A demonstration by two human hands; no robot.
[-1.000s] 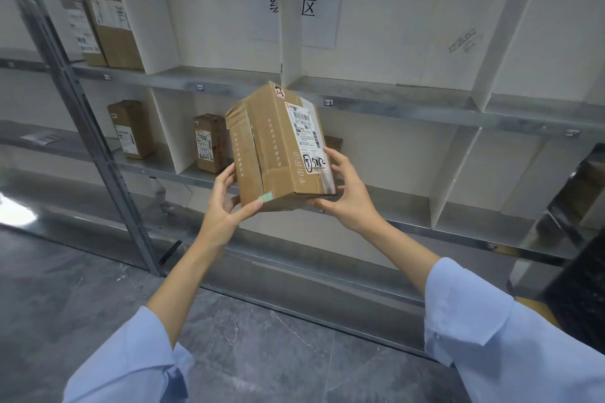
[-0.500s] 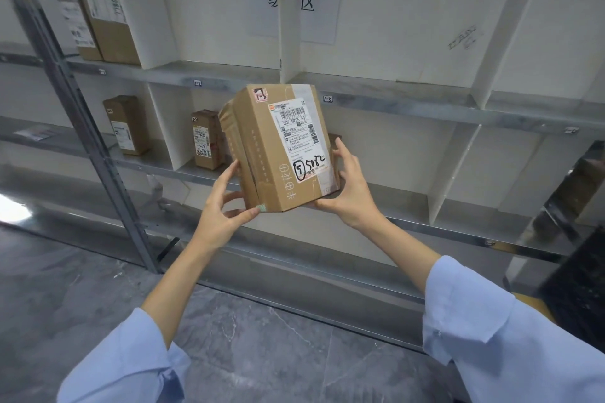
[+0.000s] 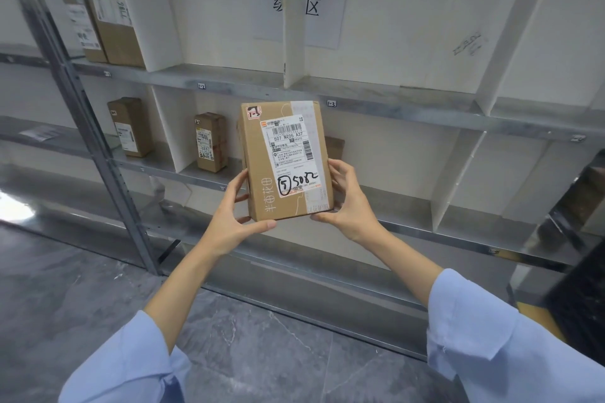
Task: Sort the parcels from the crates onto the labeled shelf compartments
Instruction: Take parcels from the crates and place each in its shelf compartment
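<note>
I hold a brown cardboard parcel (image 3: 262,157) upright in front of the shelf (image 3: 393,101), its white shipping label facing me with a handwritten circled 5 and "5082". My left hand (image 3: 232,219) grips its lower left edge, thumb under the bottom. My right hand (image 3: 350,203) grips the lower right edge. The parcel hangs in the air before the middle shelf level, below the small tag "1-3" (image 3: 331,104). White dividers split the shelf into compartments.
Two parcels (image 3: 109,20) stand in the upper left compartment. One parcel (image 3: 131,127) and another (image 3: 211,142) stand on the middle level at left, and a small box (image 3: 335,147) peeks out behind the held parcel. A dark crate (image 3: 582,301) sits at the right edge. Grey floor lies below.
The parcel has been turned in both hands so that its labelled face now squarely faces me; it was tilted with the side showing before.
</note>
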